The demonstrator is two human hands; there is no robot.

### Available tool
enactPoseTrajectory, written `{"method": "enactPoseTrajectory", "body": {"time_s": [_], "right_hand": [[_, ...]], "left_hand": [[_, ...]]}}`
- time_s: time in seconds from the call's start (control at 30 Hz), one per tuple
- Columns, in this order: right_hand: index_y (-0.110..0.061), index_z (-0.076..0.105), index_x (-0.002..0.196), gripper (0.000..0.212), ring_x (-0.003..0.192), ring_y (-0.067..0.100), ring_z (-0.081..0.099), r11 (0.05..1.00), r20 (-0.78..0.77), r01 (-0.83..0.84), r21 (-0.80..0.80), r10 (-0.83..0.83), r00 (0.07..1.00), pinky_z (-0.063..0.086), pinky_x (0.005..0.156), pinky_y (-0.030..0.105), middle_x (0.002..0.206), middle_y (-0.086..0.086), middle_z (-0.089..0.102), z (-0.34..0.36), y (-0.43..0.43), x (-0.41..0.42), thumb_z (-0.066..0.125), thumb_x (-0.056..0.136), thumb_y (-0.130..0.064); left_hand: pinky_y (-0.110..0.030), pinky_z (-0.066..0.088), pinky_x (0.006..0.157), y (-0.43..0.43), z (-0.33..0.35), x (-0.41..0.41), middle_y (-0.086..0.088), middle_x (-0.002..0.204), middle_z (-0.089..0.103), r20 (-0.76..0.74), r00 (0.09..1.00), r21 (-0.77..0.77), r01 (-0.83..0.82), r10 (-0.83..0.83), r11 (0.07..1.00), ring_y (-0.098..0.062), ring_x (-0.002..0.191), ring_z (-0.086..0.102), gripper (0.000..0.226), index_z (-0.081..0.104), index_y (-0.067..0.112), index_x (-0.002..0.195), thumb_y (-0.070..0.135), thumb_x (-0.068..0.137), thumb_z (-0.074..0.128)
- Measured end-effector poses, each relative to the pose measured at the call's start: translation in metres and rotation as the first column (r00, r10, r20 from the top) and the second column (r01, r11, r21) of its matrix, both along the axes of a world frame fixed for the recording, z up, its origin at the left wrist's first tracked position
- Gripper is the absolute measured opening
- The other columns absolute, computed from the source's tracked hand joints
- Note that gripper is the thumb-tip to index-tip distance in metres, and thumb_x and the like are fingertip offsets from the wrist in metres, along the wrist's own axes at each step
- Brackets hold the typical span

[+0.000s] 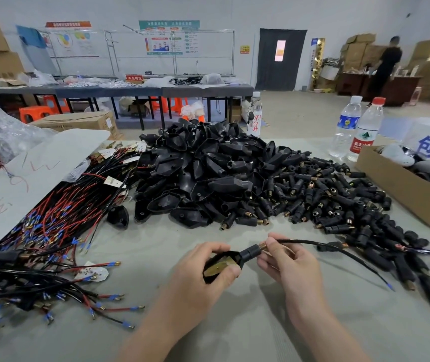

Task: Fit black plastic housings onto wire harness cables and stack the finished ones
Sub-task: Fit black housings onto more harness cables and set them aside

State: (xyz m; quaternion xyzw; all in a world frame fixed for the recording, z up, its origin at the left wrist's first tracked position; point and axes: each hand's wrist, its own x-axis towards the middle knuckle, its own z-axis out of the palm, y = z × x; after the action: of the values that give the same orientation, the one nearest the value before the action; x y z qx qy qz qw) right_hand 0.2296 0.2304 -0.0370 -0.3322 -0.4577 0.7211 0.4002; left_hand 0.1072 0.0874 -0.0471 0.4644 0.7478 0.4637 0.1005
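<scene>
A black housing (245, 254) is gripped in the curled fingers (210, 248) of the left hand (198, 273), just in front of the housing pile (203, 173) on the worktop (234, 322). The cable (313, 242) at its neck is pinched by the right hand (289, 265).

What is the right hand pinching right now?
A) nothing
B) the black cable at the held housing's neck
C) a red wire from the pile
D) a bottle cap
B: the right hand has its fingers pinched on the black cable just where it leaves the neck of the housing, which the left hand grips above the table.
</scene>
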Motion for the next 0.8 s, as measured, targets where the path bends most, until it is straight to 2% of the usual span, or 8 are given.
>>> {"method": "enactPoseTrajectory", "body": {"time_s": [0.1, 0.27, 0.33, 0.4, 0.47, 0.53, 0.67, 0.8], "right_hand": [[-0.009, 0.069, 0.105, 0.012, 0.08, 0.018, 0.075, 0.991, 0.013, -0.131, 0.004, 0.131, 0.991, 0.06, 0.066, 0.025, 0.089, 0.012, 0.076, -0.001, -0.008, -0.002, 0.066, 0.094, -0.009], [-0.008, 0.065, 0.114, 0.019, 0.092, 0.026, 0.074, 0.948, 0.037, -0.317, 0.038, 0.316, 0.948, 0.062, 0.076, 0.03, 0.092, 0.012, 0.077, -0.002, -0.015, -0.008, 0.064, 0.095, -0.01], [-0.01, 0.068, 0.113, 0.023, 0.098, 0.027, 0.074, 0.936, 0.007, -0.351, 0.007, 0.351, 0.936, 0.061, 0.079, 0.031, 0.099, 0.012, 0.077, 0.0, -0.013, -0.006, 0.067, 0.093, -0.022], [-0.013, 0.076, 0.099, 0.033, 0.099, 0.028, 0.074, 0.93, -0.057, -0.361, -0.067, 0.358, 0.932, 0.062, 0.078, 0.031, 0.103, 0.014, 0.077, 0.003, -0.011, -0.004, 0.068, 0.085, -0.041], [-0.011, 0.072, 0.098, 0.047, 0.097, 0.03, 0.074, 0.938, -0.132, -0.304, -0.169, 0.284, 0.95, 0.062, 0.073, 0.033, 0.104, 0.015, 0.076, 0.005, -0.008, -0.003, 0.064, 0.079, -0.053], [-0.013, 0.062, 0.1, 0.045, 0.095, 0.029, 0.075, 0.949, -0.195, -0.199, -0.243, 0.153, 0.969, 0.061, 0.069, 0.033, 0.106, 0.015, 0.076, 0.006, 0.001, -0.001, 0.056, 0.085, -0.055], [-0.013, 0.052, 0.101, 0.031, 0.084, 0.024, 0.077, 0.929, -0.316, 0.0, -0.37, -0.126, 0.94, 0.064, 0.066, 0.033, 0.111, 0.017, 0.072, 0.007, 0.024, 0.011, 0.043, 0.104, -0.042], [-0.012, 0.06, 0.107, 0.03, 0.078, 0.022, 0.077, 0.933, -0.311, 0.029, -0.359, -0.149, 0.938, 0.063, 0.062, 0.03, 0.094, 0.008, 0.078, 0.006, 0.032, 0.018, 0.037, 0.109, -0.031]], "left_hand": [[-0.026, 0.05, 0.087, 0.0, 0.0, 0.002, 0.028, 0.11, 0.057, -0.148, 0.989, -0.009, -0.004, 0.003, 1.0, 0.001, 0.103, 0.059, 0.041, 0.047, 0.053, 0.12, 0.069, 0.083, 0.054], [-0.031, 0.051, 0.084, 0.002, 0.001, 0.009, 0.026, 0.107, 0.061, -0.35, 0.936, -0.002, -0.029, 0.027, 1.0, 0.001, 0.101, 0.059, 0.031, 0.051, 0.046, 0.118, 0.055, 0.089, 0.052], [-0.032, 0.054, 0.08, 0.002, 0.003, 0.009, 0.024, 0.1, 0.065, -0.378, 0.922, 0.032, -0.076, 0.083, 0.997, 0.001, 0.095, 0.062, 0.025, 0.059, 0.04, 0.111, 0.049, 0.088, 0.053], [-0.032, 0.054, 0.077, 0.001, 0.005, 0.008, 0.023, 0.095, 0.066, -0.381, 0.915, 0.048, -0.119, 0.128, 0.992, 0.0, 0.091, 0.063, 0.022, 0.063, 0.035, 0.104, 0.046, 0.087, 0.054], [-0.032, 0.054, 0.076, -0.002, 0.007, 0.007, 0.022, 0.092, 0.066, -0.391, 0.908, 0.047, -0.144, 0.151, 0.988, -0.001, 0.088, 0.063, 0.018, 0.065, 0.033, 0.101, 0.042, 0.087, 0.058], [-0.032, 0.054, 0.075, -0.006, 0.009, 0.005, 0.022, 0.09, 0.065, -0.41, 0.9, 0.035, -0.151, 0.152, 0.988, -0.002, 0.085, 0.062, 0.012, 0.065, 0.032, 0.099, 0.034, 0.087, 0.064], [-0.028, 0.049, 0.077, -0.012, 0.014, 0.0, 0.023, 0.087, 0.062, -0.428, 0.892, 0.001, -0.157, 0.143, 0.988, -0.001, 0.084, 0.056, 0.015, 0.065, 0.031, 0.097, 0.023, 0.085, 0.07], [-0.024, 0.043, 0.078, -0.013, 0.015, -0.002, 0.023, 0.086, 0.06, -0.445, 0.888, -0.045, -0.153, 0.118, 0.987, 0.002, 0.083, 0.05, 0.016, 0.064, 0.03, 0.096, 0.023, 0.083, 0.068]]}}
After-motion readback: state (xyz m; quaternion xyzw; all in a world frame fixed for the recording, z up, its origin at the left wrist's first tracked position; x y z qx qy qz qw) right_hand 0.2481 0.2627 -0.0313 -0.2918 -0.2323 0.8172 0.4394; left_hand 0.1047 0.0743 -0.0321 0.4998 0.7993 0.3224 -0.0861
